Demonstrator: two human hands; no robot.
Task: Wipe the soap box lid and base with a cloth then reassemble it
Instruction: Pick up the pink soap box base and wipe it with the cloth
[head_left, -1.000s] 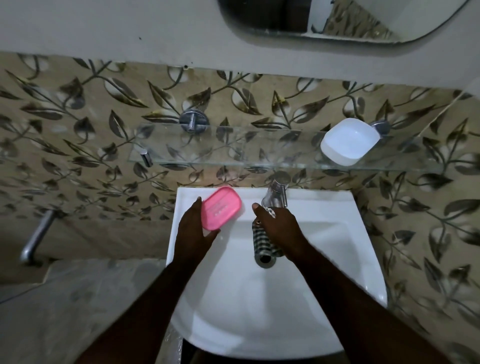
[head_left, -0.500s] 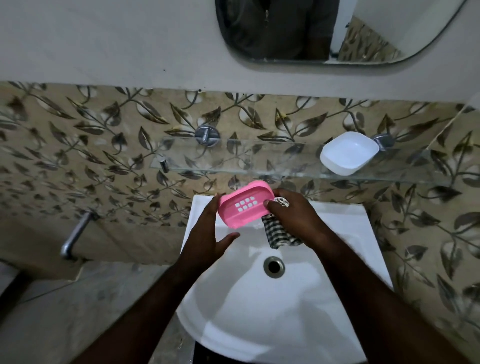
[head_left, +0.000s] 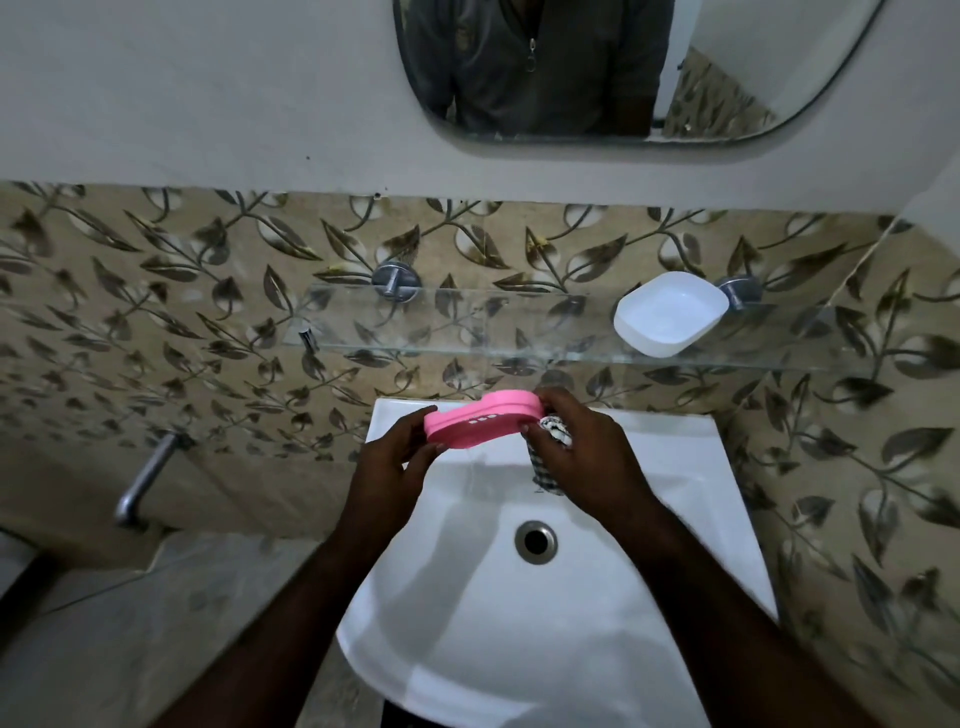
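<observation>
The pink soap box half (head_left: 478, 423) is held in the air over the back edge of the basin (head_left: 519, 649), at twelve o'clock from the drain (head_left: 535, 540), probably so that any drips or loosened residue fall into the bowl and not onto the floor. It is tilted almost edge-on to the camera, its slotted face turned toward the person, which suits working along the rim and the slots. The left hand (head_left: 395, 467), at nine o'clock of that piece, has its fingers and thumb curled round the left end and acts as the steadying clamp. The right hand (head_left: 587, 462), at three o'clock, bunches the checked cloth (head_left: 557, 435) in its curled fingers, the thumb and fingertips meeting the right end of the pink piece; gathering the cloth this way gives a firm pad for rubbing. The white soap box half (head_left: 670, 317) lies well apart on the glass shelf (head_left: 441, 338), at about two o'clock from the hands, open side up, parked out of the way yet within reach for joining later. Which half is lid and which is base cannot be told.
</observation>
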